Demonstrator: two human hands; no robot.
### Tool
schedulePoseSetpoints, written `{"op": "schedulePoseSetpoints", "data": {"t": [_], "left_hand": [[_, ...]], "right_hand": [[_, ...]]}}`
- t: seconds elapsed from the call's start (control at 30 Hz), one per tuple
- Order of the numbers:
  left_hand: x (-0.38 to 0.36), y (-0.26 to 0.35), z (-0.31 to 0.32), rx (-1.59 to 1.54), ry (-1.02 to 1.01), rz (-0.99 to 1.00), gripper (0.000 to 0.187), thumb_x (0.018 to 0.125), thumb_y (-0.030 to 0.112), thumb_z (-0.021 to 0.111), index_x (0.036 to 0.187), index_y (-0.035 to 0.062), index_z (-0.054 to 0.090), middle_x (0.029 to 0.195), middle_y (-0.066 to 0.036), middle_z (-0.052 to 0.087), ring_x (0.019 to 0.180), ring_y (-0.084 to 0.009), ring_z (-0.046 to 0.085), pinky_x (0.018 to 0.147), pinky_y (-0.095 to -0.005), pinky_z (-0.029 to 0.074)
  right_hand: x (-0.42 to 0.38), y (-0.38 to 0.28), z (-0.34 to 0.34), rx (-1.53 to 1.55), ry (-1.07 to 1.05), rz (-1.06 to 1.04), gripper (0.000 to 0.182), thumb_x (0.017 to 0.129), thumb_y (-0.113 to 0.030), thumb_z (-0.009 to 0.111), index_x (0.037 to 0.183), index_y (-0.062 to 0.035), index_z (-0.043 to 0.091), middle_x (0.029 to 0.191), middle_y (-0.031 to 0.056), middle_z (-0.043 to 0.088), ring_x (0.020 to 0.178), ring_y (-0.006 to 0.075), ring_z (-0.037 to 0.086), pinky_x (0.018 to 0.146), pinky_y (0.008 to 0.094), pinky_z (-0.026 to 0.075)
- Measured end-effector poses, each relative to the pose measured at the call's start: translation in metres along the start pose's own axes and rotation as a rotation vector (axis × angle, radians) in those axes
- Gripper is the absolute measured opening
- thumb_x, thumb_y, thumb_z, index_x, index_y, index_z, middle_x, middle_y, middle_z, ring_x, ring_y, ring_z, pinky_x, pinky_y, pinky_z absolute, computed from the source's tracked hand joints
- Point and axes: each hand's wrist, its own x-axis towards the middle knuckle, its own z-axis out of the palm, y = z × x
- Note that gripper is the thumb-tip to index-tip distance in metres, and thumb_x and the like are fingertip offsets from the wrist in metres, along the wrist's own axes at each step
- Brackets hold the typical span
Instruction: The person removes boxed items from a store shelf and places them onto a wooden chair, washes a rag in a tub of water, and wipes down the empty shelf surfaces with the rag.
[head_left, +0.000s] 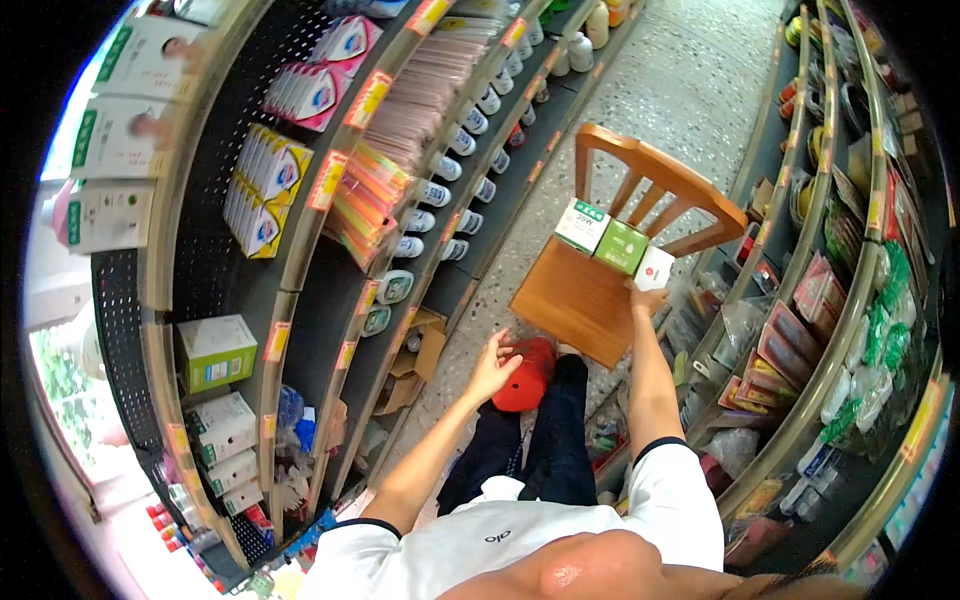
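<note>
On the seat of a wooden chair (575, 300) three boxes stand in a row against the backrest: a white and green box (582, 225), a green box (621, 247) and a small white box (654, 268) with a red mark. My right hand (648, 299) is at the lower edge of the small white box, fingers closed against it. Over the floor, left of the chair, my left hand (493, 368) hangs with its fingers apart and nothing in them. Beside it, by my legs, is a red rounded object (524, 375).
Shelves (290, 290) on the left hold soap packs (268, 190), white bottles (435, 194), a green and white carton (216, 353) and an open cardboard box (430, 345) low down. Packed shelves (868, 210) run along the right. Speckled floor (660, 95) lies between them.
</note>
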Motion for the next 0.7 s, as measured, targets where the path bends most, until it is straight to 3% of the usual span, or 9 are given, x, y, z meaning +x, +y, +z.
{"op": "schedulePoseSetpoints", "data": {"t": [0.03, 0.13, 0.17, 0.2, 0.23, 0.27, 0.37, 0.47, 0.7], "left_hand": [[-0.005, 0.0, -0.001, -0.035, -0.006, -0.019, 0.068, 0.085, 0.013, 0.068, 0.142, 0.0071, 0.032, 0.132, -0.016, 0.047, 0.115, -0.0245, 0.053, 0.093, -0.0374, 0.047], [-0.015, -0.006, -0.003, -0.087, 0.06, -0.012, 0.065, 0.085, 0.012, 0.067, 0.141, 0.0058, 0.034, 0.128, -0.017, 0.05, 0.11, -0.0247, 0.054, 0.09, -0.0371, 0.049], [-0.02, -0.008, -0.006, -0.072, 0.068, 0.007, 0.063, 0.085, 0.012, 0.067, 0.14, 0.007, 0.035, 0.128, -0.014, 0.05, 0.11, -0.0241, 0.055, 0.09, -0.0374, 0.049], [-0.024, -0.008, -0.009, -0.056, 0.084, 0.024, 0.061, 0.086, 0.011, 0.066, 0.139, 0.0083, 0.036, 0.128, -0.012, 0.049, 0.11, -0.0234, 0.055, 0.09, -0.0376, 0.049], [-0.028, -0.011, -0.011, -0.069, 0.094, 0.045, 0.059, 0.086, 0.011, 0.065, 0.138, 0.0084, 0.037, 0.128, -0.012, 0.048, 0.11, -0.0233, 0.055, 0.09, -0.0377, 0.049], [-0.033, -0.016, -0.015, -0.083, 0.117, 0.068, 0.057, 0.086, 0.011, 0.065, 0.137, 0.0086, 0.039, 0.128, -0.012, 0.048, 0.11, -0.0231, 0.055, 0.09, -0.0378, 0.049], [-0.051, -0.026, -0.038, -0.087, 0.181, 0.169, 0.055, 0.087, 0.014, 0.064, 0.136, 0.0087, 0.04, 0.128, -0.012, 0.047, 0.111, -0.0233, 0.054, 0.091, -0.0373, 0.049], [-0.096, 0.0, -0.069, -0.105, 0.314, 0.196, 0.052, 0.083, 0.017, 0.067, 0.13, 0.0057, 0.046, 0.122, -0.014, 0.052, 0.105, -0.0238, 0.056, 0.088, -0.037, 0.048], [-0.207, -0.045, -0.162, -0.208, 0.518, 0.344, 0.045, 0.09, 0.017, 0.063, 0.132, 0.0077, 0.048, 0.13, -0.01, 0.05, 0.115, -0.0215, 0.054, 0.095, -0.0367, 0.048]], "right_hand": [[0.005, 0.017, 0.009, -0.046, 0.092, -0.088, 0.111, 0.044, -0.045, 0.092, 0.126, 0.008, 0.038, 0.117, 0.0232, 0.055, 0.112, 0.0383, 0.05, 0.094, 0.0451, 0.042], [0.026, 0.066, 0.01, 0.118, -0.156, -0.447, 0.075, 0.068, -0.042, 0.082, 0.122, 0.0025, 0.055, 0.126, 0.0193, 0.056, 0.118, 0.0322, 0.05, 0.102, 0.0434, 0.036], [-0.017, 0.027, -0.041, 0.07, -0.327, -0.291, 0.074, 0.075, -0.044, 0.075, 0.129, 0.0017, 0.051, 0.132, 0.0198, 0.053, 0.122, 0.0328, 0.048, 0.105, 0.0426, 0.034], [0.005, 0.075, -0.007, -0.379, -0.078, -0.375, 0.074, 0.078, -0.043, 0.072, 0.131, 0.0024, 0.048, 0.135, 0.0209, 0.05, 0.126, 0.0322, 0.045, 0.106, 0.0442, 0.033], [-0.029, 0.039, -0.044, -0.223, -0.164, -0.179, 0.076, 0.078, -0.043, 0.073, 0.131, 0.0045, 0.045, 0.133, 0.0224, 0.05, 0.125, 0.0342, 0.044, 0.107, 0.0471, 0.034], [-0.02, 0.072, -0.028, 0.174, -0.186, -0.298, 0.081, 0.073, -0.041, 0.078, 0.129, 0.0075, 0.045, 0.13, 0.025, 0.051, 0.123, 0.0366, 0.046, 0.106, 0.0473, 0.035], [-0.063, 0.073, -0.03, -0.157, -0.014, -0.615, 0.08, 0.072, -0.031, 0.082, 0.131, 0.0077, 0.043, 0.127, 0.0285, 0.049, 0.117, 0.0443, 0.047, 0.104, 0.0498, 0.037], [-0.145, 0.03, -0.039, 0.003, -0.265, -0.347, 0.068, 0.085, -0.018, 0.07, 0.137, 0.0064, 0.034, 0.135, 0.0264, 0.043, 0.12, 0.0414, 0.045, 0.103, 0.049, 0.039], [-0.395, -0.088, -0.071, 0.238, -0.775, -0.699, 0.048, 0.094, -0.007, 0.056, 0.137, -0.0006, 0.037, 0.128, 0.0143, 0.047, 0.101, 0.0208, 0.054, 0.082, 0.0321, 0.047]]}}
